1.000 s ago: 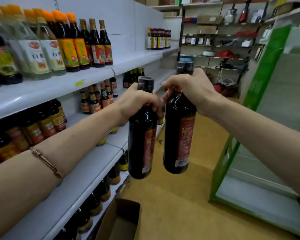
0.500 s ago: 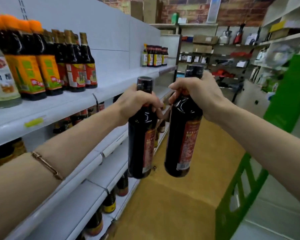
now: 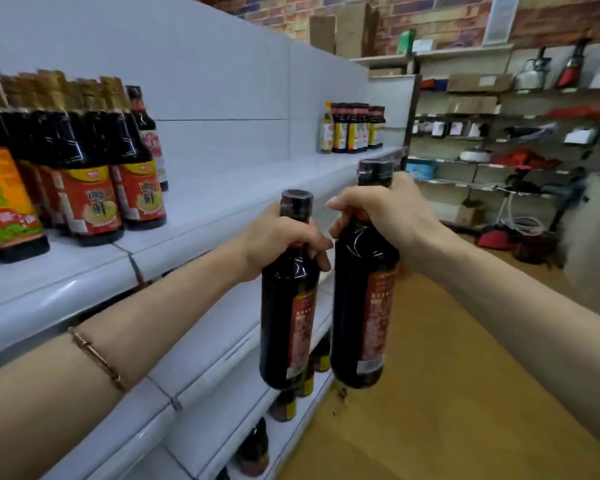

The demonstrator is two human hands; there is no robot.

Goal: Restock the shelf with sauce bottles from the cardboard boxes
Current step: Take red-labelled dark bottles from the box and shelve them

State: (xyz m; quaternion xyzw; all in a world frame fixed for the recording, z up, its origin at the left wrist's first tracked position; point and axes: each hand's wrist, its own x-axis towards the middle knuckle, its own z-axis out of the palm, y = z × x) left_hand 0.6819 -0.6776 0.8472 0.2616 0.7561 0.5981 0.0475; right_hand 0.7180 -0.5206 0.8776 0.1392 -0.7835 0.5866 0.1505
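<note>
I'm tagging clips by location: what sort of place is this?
Most likely a small grocery or general store: white retail shelving carries rows of labelled sauce bottles, and racks along the far wall hold boxed goods and appliances.

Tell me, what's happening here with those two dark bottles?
A person is stocking a shop shelf. The left hand grips one dark sauce bottle by the neck, and the right hand grips a second bottle the same way. Both hang upright in the aisle beside the white shelf, not yet set down.
</note>
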